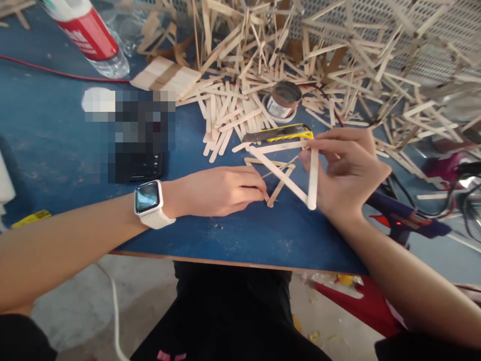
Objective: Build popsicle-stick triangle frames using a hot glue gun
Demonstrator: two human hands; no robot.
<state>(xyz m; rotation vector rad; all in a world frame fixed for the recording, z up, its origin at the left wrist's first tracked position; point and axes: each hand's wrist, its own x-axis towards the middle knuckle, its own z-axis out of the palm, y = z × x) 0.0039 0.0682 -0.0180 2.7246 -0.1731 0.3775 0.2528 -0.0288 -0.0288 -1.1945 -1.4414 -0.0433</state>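
Observation:
Between finger and thumb, my right hand (343, 170) pinches one corner of a triangle of craft sticks (282, 173), tilted up above the blue table. Behind and below it sits a second, smaller-looking craft stick triangle (281, 192). My left hand (233, 190), wearing a watch, has its fingers closed at the left side of that second triangle; the fingertips cover part of it. A thin stick slants between the two triangles, but whether it joins them I cannot tell. Just beyond the raised triangle lies a yellow and black utility knife (278, 133).
A pile of loose craft sticks (240, 108) spreads along the back, with a small jar (281, 100) among them. A blue hot glue gun (413, 218) lies at the right. A phone (145, 168), partly blurred, and a red-labelled bottle (93, 40) are on the left.

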